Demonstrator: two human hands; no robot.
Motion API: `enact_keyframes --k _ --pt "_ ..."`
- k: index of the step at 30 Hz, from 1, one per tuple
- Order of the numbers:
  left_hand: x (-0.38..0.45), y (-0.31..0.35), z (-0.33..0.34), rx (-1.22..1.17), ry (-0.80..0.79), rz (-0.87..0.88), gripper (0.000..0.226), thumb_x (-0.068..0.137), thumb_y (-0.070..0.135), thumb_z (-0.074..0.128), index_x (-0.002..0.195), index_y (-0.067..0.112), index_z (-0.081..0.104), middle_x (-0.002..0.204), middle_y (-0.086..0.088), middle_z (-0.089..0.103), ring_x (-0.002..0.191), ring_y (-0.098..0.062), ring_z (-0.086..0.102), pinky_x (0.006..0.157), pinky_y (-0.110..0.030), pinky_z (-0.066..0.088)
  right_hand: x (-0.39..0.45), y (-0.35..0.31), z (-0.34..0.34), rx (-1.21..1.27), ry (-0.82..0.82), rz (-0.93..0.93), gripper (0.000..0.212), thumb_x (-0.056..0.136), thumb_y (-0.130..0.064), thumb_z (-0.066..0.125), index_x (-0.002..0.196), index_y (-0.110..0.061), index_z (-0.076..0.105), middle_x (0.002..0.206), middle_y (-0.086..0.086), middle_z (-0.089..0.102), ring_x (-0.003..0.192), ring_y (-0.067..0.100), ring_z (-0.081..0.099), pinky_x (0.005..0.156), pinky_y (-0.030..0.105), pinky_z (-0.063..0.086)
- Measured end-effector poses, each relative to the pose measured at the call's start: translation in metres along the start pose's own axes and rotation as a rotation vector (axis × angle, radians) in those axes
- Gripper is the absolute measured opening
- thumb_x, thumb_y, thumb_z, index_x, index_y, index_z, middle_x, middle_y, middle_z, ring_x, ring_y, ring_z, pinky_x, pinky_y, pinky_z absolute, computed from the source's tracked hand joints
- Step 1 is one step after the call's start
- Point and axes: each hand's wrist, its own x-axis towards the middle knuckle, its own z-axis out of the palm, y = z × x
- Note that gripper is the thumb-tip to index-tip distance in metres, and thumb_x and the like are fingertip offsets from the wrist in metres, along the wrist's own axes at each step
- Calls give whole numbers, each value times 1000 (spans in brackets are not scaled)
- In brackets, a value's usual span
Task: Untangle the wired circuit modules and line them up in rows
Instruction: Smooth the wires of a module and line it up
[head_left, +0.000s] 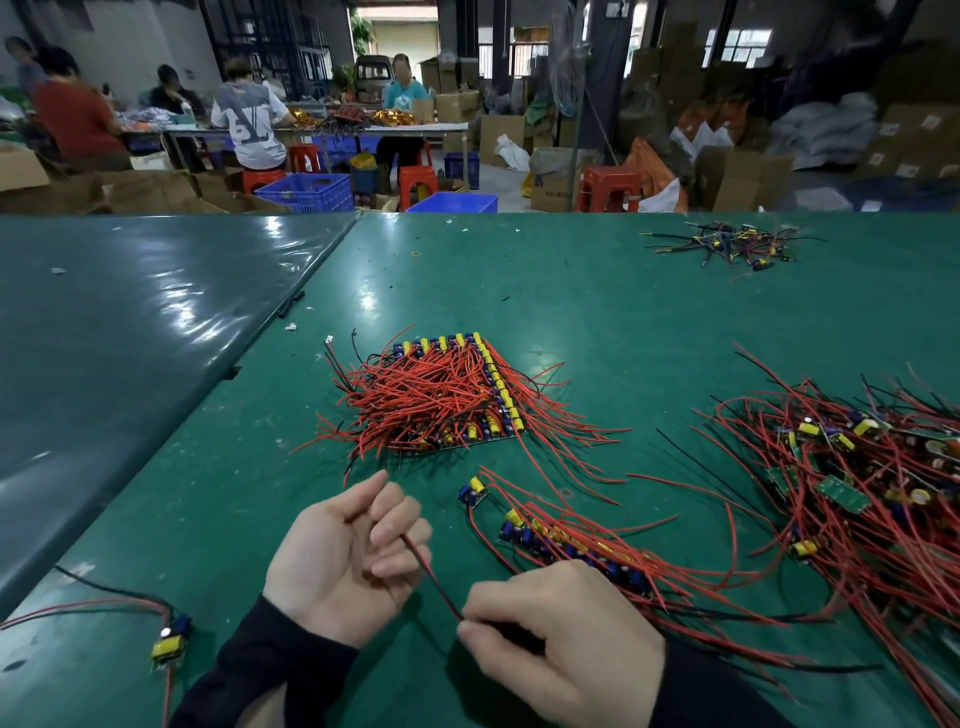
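Presently, the person's left hand (347, 558) is turned palm-up above the green table (597, 312), fingers loosely curled, with the end of a red wire (431, 577) pinched near the fingertips. The right hand (563, 642) lies knuckles-up just beside it, fingers curled and gripping the lower stretch of the same wire, which runs taut between the two hands.

Directly beyond the right hand sits a short row of circuit modules (566, 545), boards side by side, leads trailing to the right; one single module (472, 493) lies just apart at the row's far end. Further up the table is a squared block of lined-up modules (447, 395), several rows deep, red leads fanned over and beside it. The tangled pile (872, 478) of unsorted modules occupies the right edge of the table. One stray module (171, 642) with red and black leads lies near the left sleeve. A small heap of mixed wires (732, 244) rests at the far right corner.

Behind the table, seated workers (249, 119) at another bench, blue crates (306, 192), red stools (610, 189) and cardboard boxes.
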Motion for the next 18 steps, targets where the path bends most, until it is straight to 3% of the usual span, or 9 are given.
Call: enact_keyframes --k 4,6,8,9,11,13,16,18 --pt "0 3 0 -38 8 53 41 85 23 40 46 14 34 44 3 22 42 -8 13 30 -16 16 2 -5 -2 340 -7 138 22 92 -28 53 73 -17 56 58 6 61 47 15 55 49 30 45" --pt "1 4 0 -64 30 145 43 88 26 40 46 13 40 47 2 28 43 -7 16 31 -15 20 -1 -5 -3 487 -20 236 7 91 -29 60 90 -23 62 76 3 70 47 5 58 47 19 44" --pt "2 6 -2 -82 71 241 49 93 28 36 47 12 42 50 2 30 40 -7 20 32 -14 24 -9 -5 -6 545 -9 353 35 84 -29 69 117 -34 56 97 -1 72 49 4 58 47 16 45" --pt "3 7 -2 -92 90 269 51 95 28 36 47 12 41 49 2 31 38 -8 24 32 -14 25 -14 -4 -7 519 -10 401 43 82 -27 70 120 -39 52 99 -6 71 48 6 56 48 18 47" --pt "3 7 -2 -115 112 299 52 97 26 36 46 13 39 48 2 31 37 -9 29 31 -14 27 -24 -1 -13 390 10 417 37 78 -31 67 109 -46 54 96 -15 71 51 7 52 55 23 49" --pt "4 5 1 -62 118 350 49 96 27 40 49 12 41 48 0 35 38 -9 33 32 -13 32 -32 0 -23 402 30 451 31 73 -39 67 100 -52 58 93 -12 73 58 8 53 59 23 47" --pt "5 -3 7 56 21 421 44 91 37 44 64 8 62 63 -9 59 43 -9 42 43 -14 45 -41 -7 -33 467 49 481 34 70 -47 72 102 -50 61 93 -6 74 61 9 50 56 27 42" --pt "5 -7 8 166 -51 429 50 89 47 40 91 6 68 87 -13 70 47 -11 50 50 -20 52 -48 -15 -51 469 140 494 45 64 -54 68 107 -48 60 91 -7 74 47 11 49 48 21 41"
